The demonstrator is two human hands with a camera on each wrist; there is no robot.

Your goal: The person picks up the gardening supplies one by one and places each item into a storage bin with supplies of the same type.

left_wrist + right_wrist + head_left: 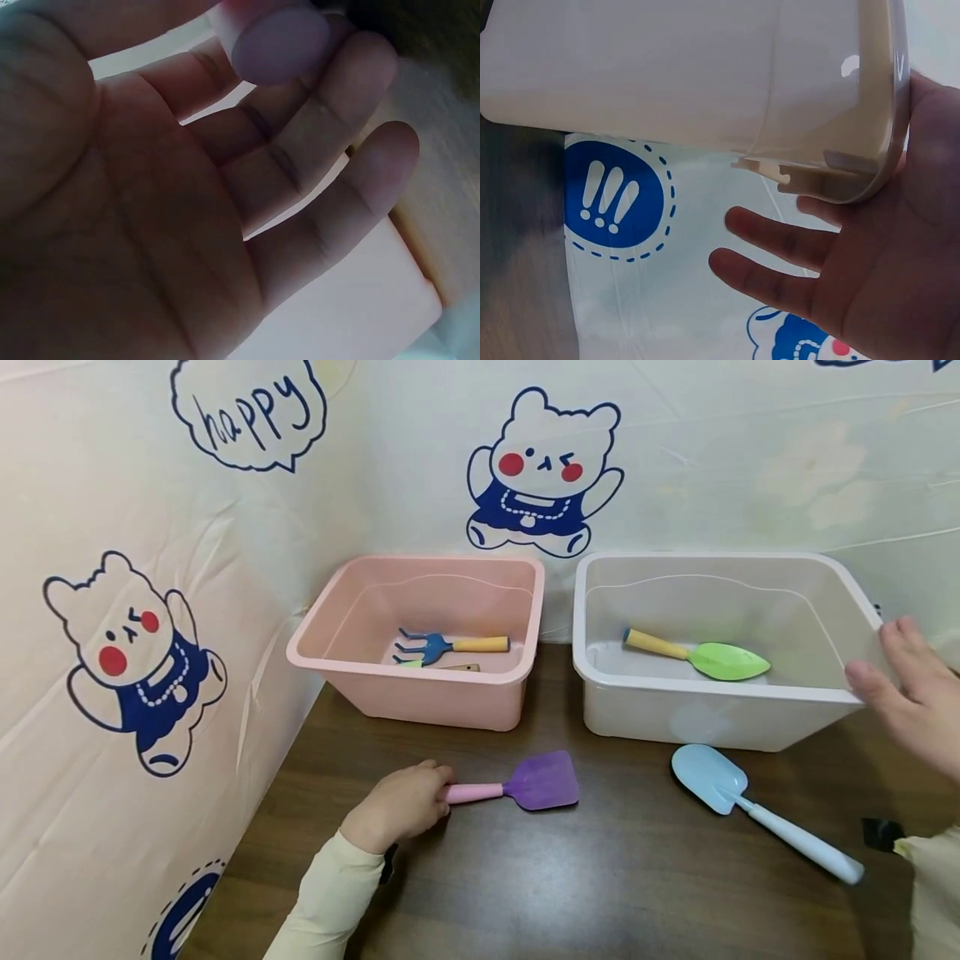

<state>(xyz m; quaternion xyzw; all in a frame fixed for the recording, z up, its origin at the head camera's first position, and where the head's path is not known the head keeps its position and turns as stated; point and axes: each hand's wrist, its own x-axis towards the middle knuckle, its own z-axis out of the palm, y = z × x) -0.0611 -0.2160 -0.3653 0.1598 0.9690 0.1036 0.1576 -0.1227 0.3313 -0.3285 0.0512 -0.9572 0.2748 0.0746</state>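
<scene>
Spatula (543,782), just in front of the pink tub (431,698), has its handle (476,792) pinched by your left hand (405,800): you appear to be at the pick-up step, and the next move seems to call for a firm grip and a level lift. That hand lies knuckles up, fingers curled; your right hand (918,697), fingers straight and spread, touches the white tub (637,714), right of the pink tub.

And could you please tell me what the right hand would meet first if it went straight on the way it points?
The white bin, most likely: the right hand is right at its rim, so it would probably push against that at once, though exact contact is hard to judge.
</scene>
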